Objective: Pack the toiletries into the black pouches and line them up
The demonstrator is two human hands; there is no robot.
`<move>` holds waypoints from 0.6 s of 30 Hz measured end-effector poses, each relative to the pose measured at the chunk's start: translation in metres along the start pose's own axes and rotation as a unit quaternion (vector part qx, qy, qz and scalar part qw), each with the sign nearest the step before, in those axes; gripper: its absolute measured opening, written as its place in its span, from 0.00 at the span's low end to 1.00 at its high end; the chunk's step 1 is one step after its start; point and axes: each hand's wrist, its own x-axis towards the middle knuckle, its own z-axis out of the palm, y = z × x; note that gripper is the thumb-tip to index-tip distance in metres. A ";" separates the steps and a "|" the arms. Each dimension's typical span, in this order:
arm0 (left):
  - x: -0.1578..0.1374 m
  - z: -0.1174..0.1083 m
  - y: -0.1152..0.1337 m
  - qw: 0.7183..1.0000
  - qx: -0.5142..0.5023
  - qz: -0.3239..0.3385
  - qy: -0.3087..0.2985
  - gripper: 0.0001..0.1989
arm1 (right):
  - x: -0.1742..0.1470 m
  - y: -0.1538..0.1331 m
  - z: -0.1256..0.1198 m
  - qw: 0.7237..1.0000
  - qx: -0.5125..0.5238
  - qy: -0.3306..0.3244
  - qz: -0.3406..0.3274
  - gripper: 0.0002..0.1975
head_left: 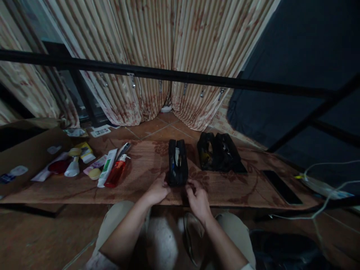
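A narrow black zip pouch stands on the cloth-covered table right in front of me, its top unzipped and some pale and blue items showing inside. My left hand grips its near left corner, fingers bent against the side. At the near right corner, my right hand has its fingers closed on the pouch too. To the right of it lies a wider black bag with two openings, a yellow item dimly visible in one. The contents of both are too dark to name.
On the left lie a red pump bottle, a white-and-green tube, a yellow packet and several toiletries beside a cardboard box. A black phone and white cables are on the right. A dark metal bar crosses beyond the table.
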 end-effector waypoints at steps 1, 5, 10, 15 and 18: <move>0.000 0.000 -0.002 0.998 0.055 -0.005 0.012 0.29 | -0.001 0.002 0.000 1.000 -0.004 -0.006 0.012 0.19; -0.005 0.002 0.003 0.969 0.242 -0.016 0.043 0.15 | 0.000 0.010 0.009 0.997 0.023 -0.055 0.048 0.16; -0.005 0.011 0.010 0.933 0.348 -0.059 0.068 0.11 | 0.004 0.010 0.031 0.985 0.117 -0.090 0.093 0.18; 0.000 0.017 0.007 0.914 0.393 -0.064 0.078 0.13 | 0.006 0.002 0.041 0.970 0.198 -0.065 0.122 0.20; 0.001 0.018 0.005 0.906 0.411 -0.064 0.080 0.14 | 0.005 -0.002 0.042 0.963 0.234 -0.056 0.123 0.20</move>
